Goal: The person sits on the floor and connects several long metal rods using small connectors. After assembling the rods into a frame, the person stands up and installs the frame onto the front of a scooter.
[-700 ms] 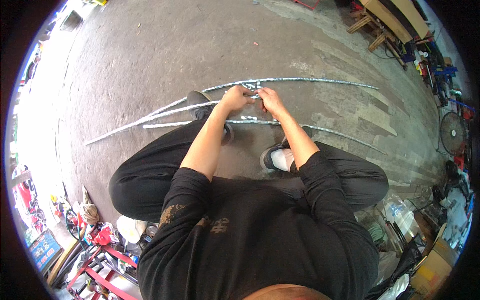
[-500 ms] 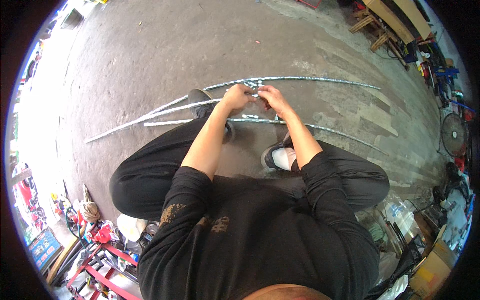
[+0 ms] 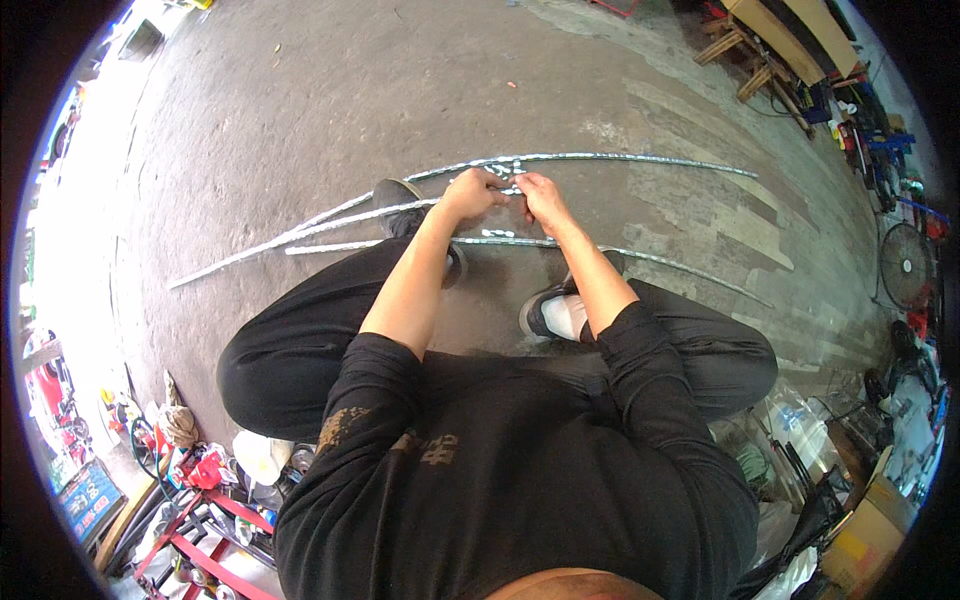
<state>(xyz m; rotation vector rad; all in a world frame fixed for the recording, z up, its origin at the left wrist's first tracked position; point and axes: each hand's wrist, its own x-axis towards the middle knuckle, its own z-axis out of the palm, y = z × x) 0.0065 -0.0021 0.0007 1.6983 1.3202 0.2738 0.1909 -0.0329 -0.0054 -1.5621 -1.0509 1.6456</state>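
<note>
A: What comes first, from the left?
B: A red frame point(image 3: 235, 505) at the floor's point(image 3: 350, 90) near left corner. Farther in, three silver strands begin; the far strand point(image 3: 620, 156) reaches nearest the floor's left edge.

A: And the one in hand?
B: The middle strand point(image 3: 360, 217). Its left end lies close beside the far one, and it runs over or beside the left shoe point(image 3: 400, 195), hard to tell which, into the left hand point(image 3: 475, 195).

A: Closed on it?
B: It seems so, with curled fingers. Just right of them shows a silver bit point(image 3: 509, 191), pinched by the right hand's point(image 3: 543, 202) thumb and fingertips. Whether that is the same strand cannot be told.

A: What lies around the hands?
B: Small silver pieces point(image 3: 500, 172) just beyond them, and the near strand point(image 3: 520, 241) on their near side, beyond the right shoe point(image 3: 543, 315). A fan point(image 3: 906, 266) stands by the floor's right edge, a carton point(image 3: 875, 535) at its near right corner.

A: How would a strand handle?
B: Probably light and springy, given its length and thinness. The shiny surface may slip a little, and a sharp bend might kink it. A pinch close to the working end, with the long tail resting on the floor, looks the best hold.
</note>
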